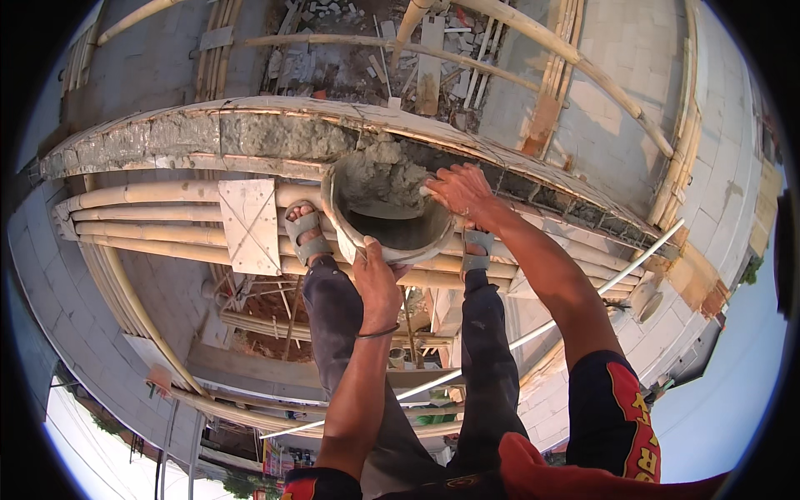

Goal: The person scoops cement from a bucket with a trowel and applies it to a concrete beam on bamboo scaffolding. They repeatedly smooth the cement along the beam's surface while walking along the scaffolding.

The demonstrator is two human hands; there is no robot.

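Observation:
A round grey bucket (pixel 342 225) is tipped at the formwork trough (pixel 275 135), with thick wet grey mix (pixel 387 171) at its mouth. My left hand (pixel 375 275) grips the bucket's near lower side. My right hand (pixel 462 192) is closed at the bucket's right, around a small pale part that I cannot make out; it may be a rim or a handle. The trough's left stretch holds grey mix; its right stretch shows darker below the boards.
My sandalled feet (pixel 312 246) rest on bamboo poles (pixel 150 229) with a square board (pixel 248 229) across them. A long white pipe (pixel 617 275) slants at right. Rubble (pixel 312 25) lies beyond the trough; a lower level shows through gaps between the poles.

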